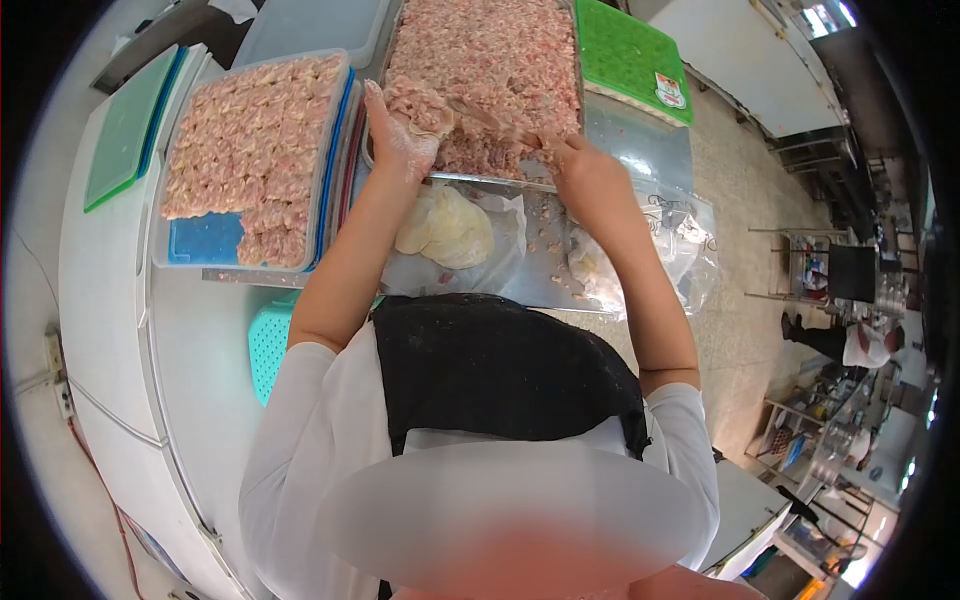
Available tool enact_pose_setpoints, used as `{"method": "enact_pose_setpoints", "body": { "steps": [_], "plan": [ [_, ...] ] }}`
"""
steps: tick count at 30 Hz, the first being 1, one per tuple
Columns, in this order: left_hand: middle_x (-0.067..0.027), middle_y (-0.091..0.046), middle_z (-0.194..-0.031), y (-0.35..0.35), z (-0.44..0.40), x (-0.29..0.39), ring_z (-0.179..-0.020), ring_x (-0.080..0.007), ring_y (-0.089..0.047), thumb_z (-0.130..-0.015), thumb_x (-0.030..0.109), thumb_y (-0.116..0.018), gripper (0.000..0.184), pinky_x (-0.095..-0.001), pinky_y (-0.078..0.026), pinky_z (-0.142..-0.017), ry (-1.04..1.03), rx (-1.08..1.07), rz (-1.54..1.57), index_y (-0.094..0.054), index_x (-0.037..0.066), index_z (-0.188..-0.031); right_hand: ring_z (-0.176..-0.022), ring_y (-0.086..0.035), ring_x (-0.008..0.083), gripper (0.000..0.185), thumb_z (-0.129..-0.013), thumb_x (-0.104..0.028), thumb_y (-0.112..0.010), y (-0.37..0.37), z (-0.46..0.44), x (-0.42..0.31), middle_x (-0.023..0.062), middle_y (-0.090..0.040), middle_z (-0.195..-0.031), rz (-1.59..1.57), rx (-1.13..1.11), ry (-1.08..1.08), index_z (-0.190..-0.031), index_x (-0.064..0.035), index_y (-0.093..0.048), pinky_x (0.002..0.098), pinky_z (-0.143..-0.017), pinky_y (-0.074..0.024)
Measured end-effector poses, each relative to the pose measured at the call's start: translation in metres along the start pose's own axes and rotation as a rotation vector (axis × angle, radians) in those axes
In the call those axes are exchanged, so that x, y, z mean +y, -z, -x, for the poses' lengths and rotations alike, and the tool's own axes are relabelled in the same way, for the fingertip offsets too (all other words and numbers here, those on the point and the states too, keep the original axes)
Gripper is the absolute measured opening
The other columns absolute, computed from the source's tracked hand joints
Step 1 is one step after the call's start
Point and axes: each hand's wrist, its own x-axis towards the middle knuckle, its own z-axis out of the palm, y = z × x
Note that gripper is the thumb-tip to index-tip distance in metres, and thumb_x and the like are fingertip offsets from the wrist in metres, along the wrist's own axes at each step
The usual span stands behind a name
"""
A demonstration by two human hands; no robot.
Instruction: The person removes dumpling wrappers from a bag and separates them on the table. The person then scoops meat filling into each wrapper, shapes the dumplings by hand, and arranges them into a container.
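Observation:
A large metal tray [378, 150] is filled with minced meat [485, 50]. At its near left corner my left hand [405, 140], dusted with white powder, is curled under a wrapper with a lump of meat [420, 107]. My right hand [580, 165] is closed at the tray's near edge, on the end of a thin tool [515, 135] smeared with meat; the tool reaches left toward the lump. Below the tray a stack of pale round wrappers [447, 228] lies on plastic film. More wrappers show in a clear plastic bag [660, 250] beside my right forearm.
A plastic tray [205, 240] on the left holds rows of filled pieces. Green lids lie at the far left [130, 130] and right [635, 60]. A turquoise perforated basket [270, 345] is beside my left elbow. Another person [865, 345] stands far right.

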Motion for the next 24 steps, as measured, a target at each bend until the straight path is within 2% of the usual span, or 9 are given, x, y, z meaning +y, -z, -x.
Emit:
{"method": "enact_pose_setpoints", "body": {
  "steps": [3, 7, 10, 12, 13, 15, 18, 22, 24],
  "plan": [
    [-0.0138, -0.055, -0.111, -0.016, 0.007, 0.002, -0.104, -0.0298, -0.05, -0.087, 0.065, -0.044, 0.069, -0.0546, -0.037, -0.098, 0.09, -0.088, 0.046, -0.05, 0.006, -0.121, -0.076, -0.064, 0.0322, 0.033, -0.081, -0.005, -0.051, -0.023, -0.003, 0.002, 0.0154, -0.06, -0.089, -0.046, 0.042, 0.127, -0.112, -0.0031, -0.058, 0.0422, -0.062, -0.0522],
    [-0.0117, -0.056, -0.1, -0.027, 0.011, 0.004, -0.091, -0.0261, -0.05, -0.087, 0.063, -0.046, 0.068, -0.0534, -0.039, -0.097, 0.063, 0.022, -0.065, -0.05, 0.003, -0.119, -0.075, -0.064, 0.0331, 0.031, -0.08, -0.004, -0.051, 0.028, 0.001, 0.01, 0.0161, -0.06, -0.09, 0.14, -0.041, 0.099, -0.111, -0.0026, -0.057, 0.0432, -0.062, -0.0521],
    [-0.0121, -0.055, -0.096, -0.025, 0.005, -0.001, -0.078, -0.0242, -0.047, -0.087, 0.058, -0.051, 0.066, -0.0533, -0.041, -0.096, 0.026, -0.005, -0.136, -0.05, -0.002, -0.116, -0.075, -0.064, 0.0338, 0.033, -0.079, -0.002, -0.051, 0.024, 0.003, 0.01, 0.0162, -0.059, -0.087, -0.024, 0.169, 0.211, -0.112, -0.0018, -0.057, 0.0432, -0.062, -0.052],
    [-0.0129, -0.055, -0.098, -0.007, -0.013, -0.002, -0.08, -0.0257, -0.053, -0.088, 0.051, -0.054, 0.062, -0.0538, -0.04, -0.098, 0.257, -0.474, 0.302, -0.049, -0.006, -0.114, -0.082, -0.064, 0.035, 0.029, -0.083, -0.006, -0.051, 0.006, -0.004, 0.028, 0.0176, -0.063, -0.092, -0.074, 0.086, 0.239, -0.11, -0.0011, -0.06, 0.0417, -0.069, -0.0524],
    [-0.0129, -0.055, -0.098, -0.009, -0.011, -0.006, -0.08, -0.0257, -0.053, -0.088, 0.051, -0.054, 0.062, -0.0538, -0.04, -0.098, 0.241, -0.476, 0.302, -0.049, -0.006, -0.114, -0.082, -0.064, 0.035, 0.029, -0.083, -0.006, -0.051, 0.007, -0.006, 0.041, 0.0176, -0.063, -0.092, -0.074, 0.089, 0.255, -0.11, -0.0011, -0.06, 0.0417, -0.069, -0.0524],
    [-0.0085, -0.06, -0.088, -0.043, 0.029, -0.008, -0.078, -0.0204, -0.06, -0.088, 0.035, -0.061, 0.049, -0.0349, -0.053, -0.081, 0.037, -0.209, -0.115, -0.051, -0.001, -0.12, -0.081, -0.063, 0.0272, 0.024, -0.091, -0.015, -0.055, 0.014, -0.009, 0.071, 0.0134, -0.064, -0.083, -0.552, 0.17, 0.388, -0.111, -0.0065, -0.064, 0.0384, -0.068, -0.0505],
    [-0.0098, -0.062, -0.097, -0.047, 0.057, -0.013, -0.089, -0.0195, -0.062, -0.081, 0.02, -0.071, 0.057, -0.0317, -0.052, -0.084, -0.054, -0.325, -0.587, -0.044, 0.001, -0.128, -0.082, -0.062, 0.0186, 0.025, -0.094, -0.022, -0.054, 0.02, -0.003, 0.09, 0.0112, -0.068, -0.091, -0.719, 0.074, 0.174, -0.11, -0.006, -0.066, 0.0325, -0.072, -0.0494],
    [-0.007, -0.062, -0.107, -0.057, 0.067, -0.013, -0.098, -0.0166, -0.06, -0.074, 0.018, -0.078, 0.066, -0.0314, -0.05, -0.086, -0.649, -0.431, -1.528, -0.043, 0.003, -0.127, -0.075, -0.056, 0.0139, 0.027, -0.095, -0.023, -0.055, 0.045, 0.007, 0.097, 0.0069, -0.068, -0.089, -0.803, -0.269, 0.121, -0.113, -0.0064, -0.065, 0.0307, -0.071, -0.0472],
    [-0.0066, -0.063, -0.105, -0.041, 0.051, -0.011, -0.097, -0.0163, -0.06, -0.073, 0.018, -0.079, 0.064, -0.0307, -0.05, -0.085, -0.489, -0.447, -1.482, -0.045, 0.004, -0.126, -0.067, -0.049, 0.014, 0.026, -0.094, -0.023, -0.055, 0.047, 0.008, 0.102, 0.0064, -0.063, -0.075, -0.755, -0.372, 0.142, -0.113, -0.0072, -0.065, 0.0307, -0.065, -0.0446]
  ]
}}
